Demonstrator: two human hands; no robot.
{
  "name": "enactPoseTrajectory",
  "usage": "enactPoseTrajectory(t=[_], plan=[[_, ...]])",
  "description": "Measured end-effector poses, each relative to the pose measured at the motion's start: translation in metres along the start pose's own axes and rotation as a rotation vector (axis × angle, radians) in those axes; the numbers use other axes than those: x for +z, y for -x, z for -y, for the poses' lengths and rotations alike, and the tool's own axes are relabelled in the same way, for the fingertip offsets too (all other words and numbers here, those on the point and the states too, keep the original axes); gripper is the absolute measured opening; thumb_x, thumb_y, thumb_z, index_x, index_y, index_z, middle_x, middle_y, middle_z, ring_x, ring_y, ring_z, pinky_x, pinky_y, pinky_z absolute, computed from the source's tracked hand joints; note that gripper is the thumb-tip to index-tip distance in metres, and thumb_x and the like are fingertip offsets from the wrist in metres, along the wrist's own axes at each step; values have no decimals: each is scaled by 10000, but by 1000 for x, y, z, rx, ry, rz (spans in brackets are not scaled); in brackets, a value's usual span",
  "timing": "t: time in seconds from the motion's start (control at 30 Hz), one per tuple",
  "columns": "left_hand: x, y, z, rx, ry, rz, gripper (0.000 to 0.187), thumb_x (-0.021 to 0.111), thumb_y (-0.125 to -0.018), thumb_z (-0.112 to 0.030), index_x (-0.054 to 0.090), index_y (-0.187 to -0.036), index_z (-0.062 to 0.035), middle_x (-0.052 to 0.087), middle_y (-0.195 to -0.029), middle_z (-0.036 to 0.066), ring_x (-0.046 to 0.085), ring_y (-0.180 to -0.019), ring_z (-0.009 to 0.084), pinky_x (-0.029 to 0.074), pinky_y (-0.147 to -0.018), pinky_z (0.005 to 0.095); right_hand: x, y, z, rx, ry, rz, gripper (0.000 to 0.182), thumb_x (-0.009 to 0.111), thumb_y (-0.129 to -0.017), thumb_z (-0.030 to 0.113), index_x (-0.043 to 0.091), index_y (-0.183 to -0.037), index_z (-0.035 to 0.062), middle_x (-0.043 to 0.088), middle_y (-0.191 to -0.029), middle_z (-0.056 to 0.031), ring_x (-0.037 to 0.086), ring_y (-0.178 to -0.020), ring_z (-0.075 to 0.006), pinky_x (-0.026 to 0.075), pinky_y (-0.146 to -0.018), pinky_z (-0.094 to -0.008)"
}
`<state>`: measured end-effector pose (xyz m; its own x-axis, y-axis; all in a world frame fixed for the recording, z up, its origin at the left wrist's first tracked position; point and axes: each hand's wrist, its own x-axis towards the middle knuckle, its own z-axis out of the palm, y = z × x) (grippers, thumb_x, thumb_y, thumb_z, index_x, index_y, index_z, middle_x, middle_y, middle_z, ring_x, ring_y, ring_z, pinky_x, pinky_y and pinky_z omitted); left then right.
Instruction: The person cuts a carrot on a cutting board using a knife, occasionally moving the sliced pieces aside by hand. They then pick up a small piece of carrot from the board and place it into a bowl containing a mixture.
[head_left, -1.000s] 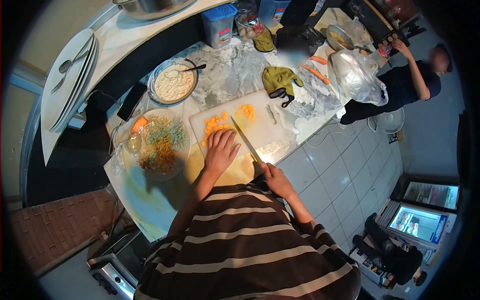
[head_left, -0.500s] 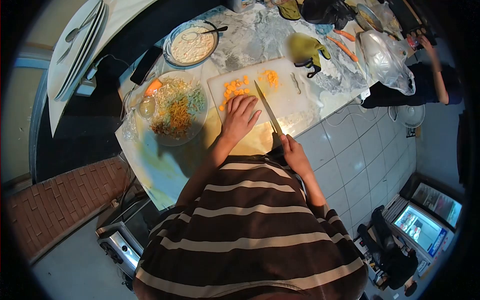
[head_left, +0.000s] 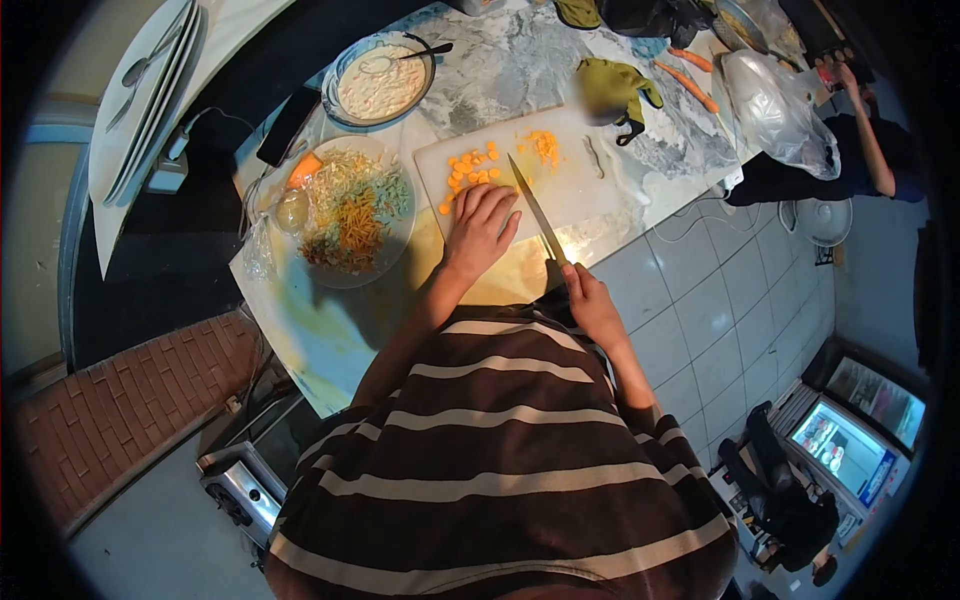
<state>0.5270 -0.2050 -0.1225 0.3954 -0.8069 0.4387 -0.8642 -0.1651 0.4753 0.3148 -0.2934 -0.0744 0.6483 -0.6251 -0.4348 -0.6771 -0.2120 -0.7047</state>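
Observation:
My right hand (head_left: 594,305) is closed around the handle of a kitchen knife (head_left: 538,212), whose long blade slants over the white cutting board (head_left: 560,205). My left hand (head_left: 482,232) rests on the board left of the blade, fingers bent and held together. Whatever lies under its fingertips is hidden. Just beyond those fingers are carrot slices (head_left: 468,165), and finely chopped carrot (head_left: 543,148) sits past the knife tip. A plate (head_left: 408,232) to the left carries heaps of shredded vegetables and a larger carrot piece (head_left: 304,170).
A bowl of creamy mixture (head_left: 380,88) with a spoon stands at the back left. A phone (head_left: 289,127) lies beside it. Behind the board are a green cloth item (head_left: 615,92), whole carrots (head_left: 688,85) and a plastic bag (head_left: 770,110). Another person's arm (head_left: 868,130) reaches in at right.
The view has shifted slightly. Both hands and the knife stay in almost the same place over the board.

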Motion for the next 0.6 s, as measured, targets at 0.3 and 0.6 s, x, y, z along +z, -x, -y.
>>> enactPoseTrajectory(t=[0.3, 0.6], plan=[[1, -1, 0, 0, 9, -9, 314, 659, -884, -212, 657, -1141, -32, 629, -1186, 43, 517, -1171, 247, 361, -1039, 436, -1, -2, 10, -2, 88, -78, 476, 415, -1049, 414, 561, -1022, -39, 581, -720, -319, 553, -779, -539, 422, -646, -542], [1, -1, 0, 15, 10, 11, 350, 673, -870, -205, 647, -1170, -26, 622, -1194, 54, 516, -1179, 250, 356, -1045, 441, -3, -8, 16, -8, 152, -14, 397, 438, -1049, 347, 529, -961, -29, 578, -728, -328, 547, -759, -543, 415, -632, -563]])
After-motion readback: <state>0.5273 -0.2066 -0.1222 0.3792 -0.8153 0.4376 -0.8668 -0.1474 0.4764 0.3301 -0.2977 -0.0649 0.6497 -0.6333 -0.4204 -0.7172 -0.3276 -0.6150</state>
